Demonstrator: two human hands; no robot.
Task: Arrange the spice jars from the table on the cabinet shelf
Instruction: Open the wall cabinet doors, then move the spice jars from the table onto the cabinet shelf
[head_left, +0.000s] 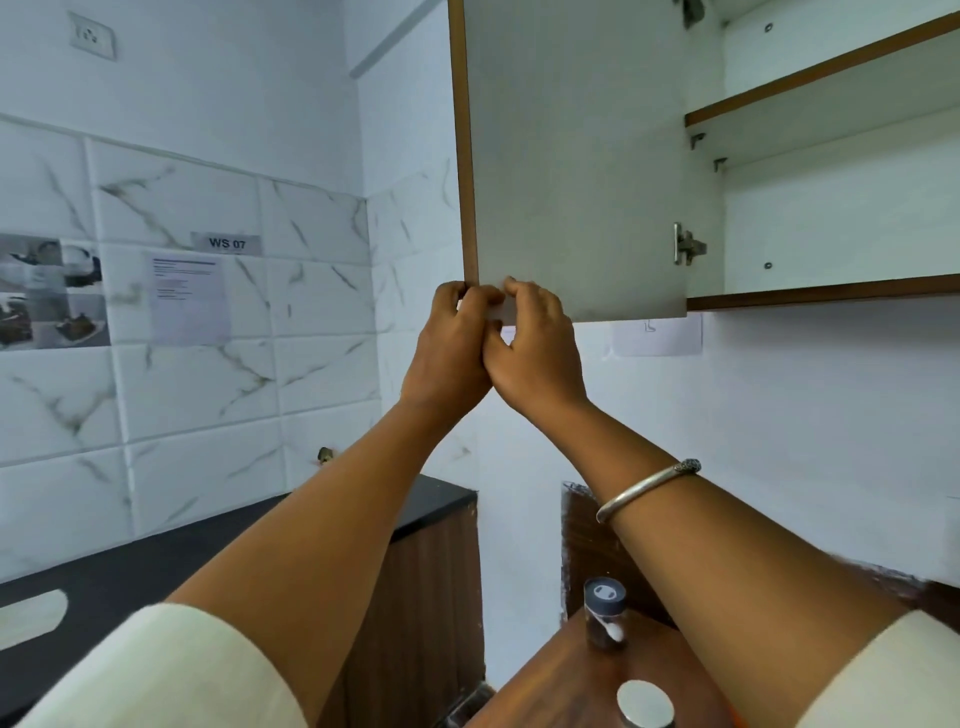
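Observation:
Both hands are raised to the lower corner of the open cabinet door (576, 156). My left hand (449, 345) grips the door's bottom corner edge, and my right hand (535, 345) pinches the bottom edge right beside it. The wall cabinet stands open at the upper right, with a bare lower shelf (831, 293) and an upper shelf (821, 93). Down on the wooden table (561, 670) stands a spice jar (605, 613) with a dark lid and dark contents. A second jar with a silver lid (645, 704) sits nearer me at the bottom edge.
A black countertop (156, 561) over a wooden base cabinet runs along the tiled left wall, which carries papers and a "WS 07" label (226, 243). A narrow gap separates it from the table. A silver bangle (644, 488) is on my right wrist.

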